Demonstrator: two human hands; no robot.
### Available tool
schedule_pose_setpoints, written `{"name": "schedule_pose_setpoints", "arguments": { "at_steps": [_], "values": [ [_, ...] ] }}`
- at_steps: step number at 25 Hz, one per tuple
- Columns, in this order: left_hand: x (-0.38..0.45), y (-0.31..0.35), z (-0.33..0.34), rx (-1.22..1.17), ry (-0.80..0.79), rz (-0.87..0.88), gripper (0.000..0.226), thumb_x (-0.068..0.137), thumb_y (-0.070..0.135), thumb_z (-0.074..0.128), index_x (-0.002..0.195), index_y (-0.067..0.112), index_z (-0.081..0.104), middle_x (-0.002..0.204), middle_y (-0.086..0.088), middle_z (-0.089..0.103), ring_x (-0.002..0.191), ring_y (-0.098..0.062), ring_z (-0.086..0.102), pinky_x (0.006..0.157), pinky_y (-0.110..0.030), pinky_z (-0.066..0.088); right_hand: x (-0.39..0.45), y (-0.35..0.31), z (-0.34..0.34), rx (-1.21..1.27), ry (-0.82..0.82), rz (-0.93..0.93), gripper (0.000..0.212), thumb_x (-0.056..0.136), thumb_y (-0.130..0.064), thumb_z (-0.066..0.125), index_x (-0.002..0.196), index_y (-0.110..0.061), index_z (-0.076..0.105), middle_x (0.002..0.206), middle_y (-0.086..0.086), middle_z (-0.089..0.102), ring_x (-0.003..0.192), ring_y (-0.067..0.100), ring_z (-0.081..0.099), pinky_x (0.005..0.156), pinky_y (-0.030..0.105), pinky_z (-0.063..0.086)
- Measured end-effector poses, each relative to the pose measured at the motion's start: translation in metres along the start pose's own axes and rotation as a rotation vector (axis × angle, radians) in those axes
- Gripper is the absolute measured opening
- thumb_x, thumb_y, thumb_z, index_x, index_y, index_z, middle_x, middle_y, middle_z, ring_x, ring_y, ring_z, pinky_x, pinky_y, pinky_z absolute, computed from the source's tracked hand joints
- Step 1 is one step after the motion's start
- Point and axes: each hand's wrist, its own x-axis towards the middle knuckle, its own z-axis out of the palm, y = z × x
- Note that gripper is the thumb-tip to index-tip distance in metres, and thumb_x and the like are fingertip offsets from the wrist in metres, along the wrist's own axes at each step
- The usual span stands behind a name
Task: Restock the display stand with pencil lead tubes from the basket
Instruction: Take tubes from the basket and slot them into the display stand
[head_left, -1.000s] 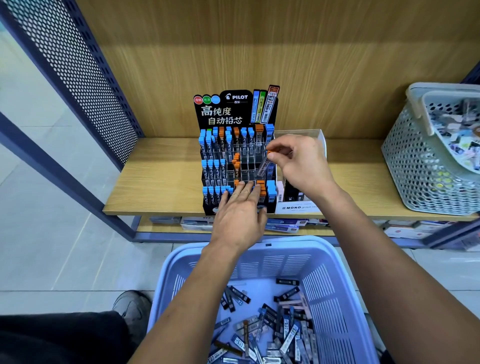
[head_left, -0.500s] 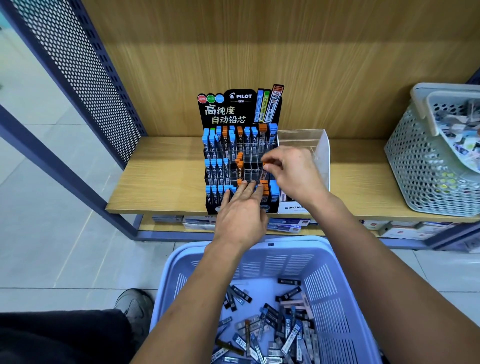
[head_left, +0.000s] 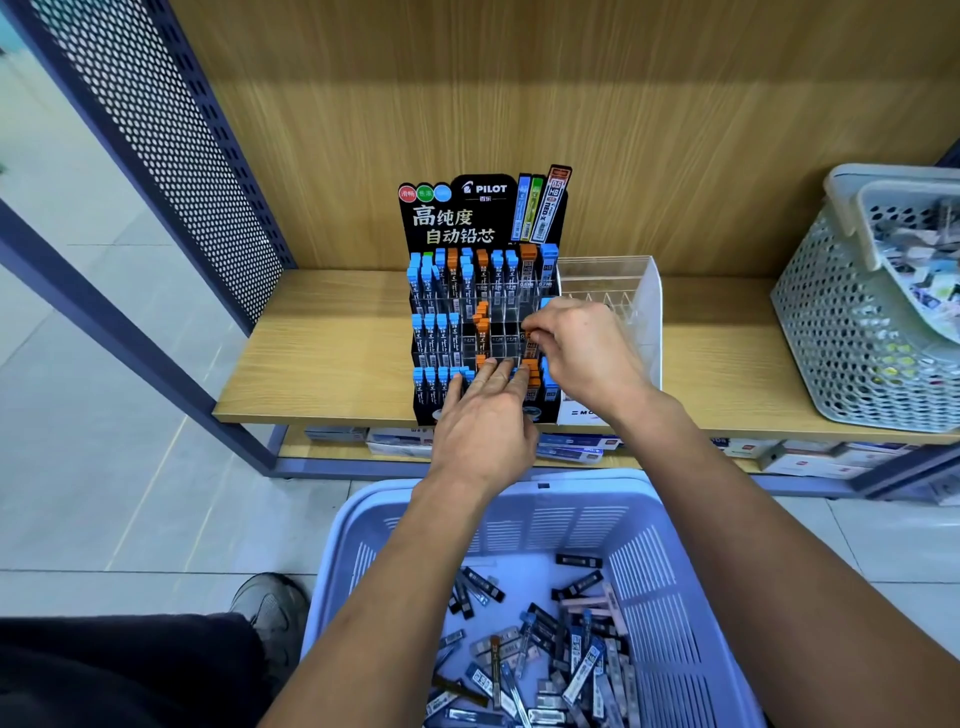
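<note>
Change: right hand (head_left: 584, 353) has come lower, tube now at the stand's middle row.
Right grip: pinches an orange-capped lead tube (head_left: 531, 345).
Left hand (head_left: 485, 421): fingers straight, touching the display stand (head_left: 441, 218) front.
Basket (head_left: 649, 525): loose tubes inside, below.

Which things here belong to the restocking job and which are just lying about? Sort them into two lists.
Part of the job:
black tiered Pilot display stand
lavender slatted plastic basket
loose pencil lead tubes in it
orange-capped tube pinched by the right hand
left hand, flat on the bottom tier

Lying about:
clear acrylic organiser
grey perforated basket
boxes on the lower shelf
</note>
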Motion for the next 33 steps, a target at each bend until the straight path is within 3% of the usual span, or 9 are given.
{"name": "schedule_pose_setpoints", "arguments": {
  "at_steps": [8,12,16,18,20,22,26,29,33],
  "values": [
    [0.001,0.000,0.001,-0.001,0.005,0.001,0.067,0.101,0.027,0.046,0.162,0.017,0.019,0.169,-0.002,0.015,0.157,-0.016,0.005,0.125,-0.042,0.000,-0.003,-0.003,0.001,-0.019,-0.059,0.014,0.024,0.098,-0.012,0.058,0.116,-0.011,0.073,0.111,0.009,0.072,0.102,0.030,0.067,0.088,0.043,0.056],
    [-0.001,0.000,0.000,-0.072,0.040,0.002,0.068,0.099,0.021,0.049,0.161,0.016,0.023,0.170,-0.002,0.012,0.157,-0.016,0.006,0.127,-0.040,0.004,0.000,-0.008,-0.013,0.025,0.117,0.024,0.023,0.097,-0.008,0.057,0.113,-0.007,0.074,0.111,0.011,0.073,0.099,0.030,0.069,0.088,0.040,0.056],
    [-0.009,0.002,-0.014,-0.163,0.139,0.029,0.065,0.095,0.009,0.050,0.158,0.012,0.032,0.169,-0.002,0.018,0.156,-0.015,0.010,0.127,-0.035,0.006,-0.017,-0.014,-0.024,0.184,0.227,0.094,0.019,0.093,-0.006,0.061,0.104,-0.008,0.076,0.099,0.006,0.074,0.082,0.015,0.063,0.080,0.026,0.050],
    [-0.020,0.002,-0.021,-0.190,0.190,0.022,0.060,0.094,0.006,0.050,0.153,0.009,0.040,0.164,-0.004,0.030,0.152,-0.019,0.023,0.126,-0.037,0.017,-0.037,-0.022,-0.019,0.261,0.205,0.169,0.019,0.093,-0.007,0.061,0.104,-0.009,0.076,0.101,0.004,0.074,0.080,0.012,0.062,0.080,0.030,0.053],
    [-0.037,0.003,-0.020,-0.214,0.286,0.010,0.044,0.094,0.004,0.050,0.138,0.005,0.056,0.142,-0.006,0.052,0.134,-0.023,0.046,0.115,-0.039,0.037,-0.063,-0.034,-0.010,0.274,0.174,0.208,0.020,0.093,-0.009,0.060,0.105,-0.010,0.075,0.102,0.004,0.075,0.083,0.017,0.066,0.081,0.034,0.056],
    [-0.055,0.004,-0.009,-0.230,0.307,0.000,0.027,0.093,0.002,0.050,0.115,0.005,0.065,0.113,-0.005,0.057,0.107,-0.024,0.056,0.094,-0.039,0.048,-0.088,-0.052,0.003,0.240,0.090,0.219,0.020,0.091,-0.011,0.057,0.102,-0.014,0.074,0.099,0.003,0.075,0.084,0.022,0.068,0.077,0.036,0.056],
    [-0.080,-0.003,0.031,-0.171,0.067,-0.070,0.009,0.091,0.005,0.051,0.088,0.013,0.051,0.100,-0.008,0.054,0.092,-0.033,0.060,0.070,-0.039,0.044,-0.132,-0.067,0.034,0.091,-0.239,0.285,0.015,0.087,-0.014,0.050,0.090,-0.014,0.064,0.092,0.012,0.071,0.085,0.036,0.065,0.065,0.039,0.049],
    [-0.088,-0.020,0.068,-0.111,-0.148,-0.106,0.006,0.094,0.006,0.051,0.095,0.007,0.057,0.101,-0.011,0.057,0.092,-0.035,0.060,0.076,-0.044,0.050,-0.156,-0.050,0.056,0.022,-0.513,0.333,0.019,0.091,-0.015,0.051,0.098,-0.017,0.069,0.098,0.014,0.071,0.093,0.036,0.065,0.069,0.038,0.049],
    [-0.096,-0.040,0.124,-0.048,-0.415,-0.161,0.016,0.094,0.012,0.056,0.109,0.006,0.060,0.111,-0.018,0.062,0.098,-0.037,0.061,0.080,-0.044,0.054,-0.189,-0.026,0.089,-0.012,-0.751,0.396,0.026,0.091,-0.010,0.056,0.113,-0.016,0.069,0.114,0.013,0.069,0.103,0.034,0.065,0.082,0.041,0.056]
  ]
}}
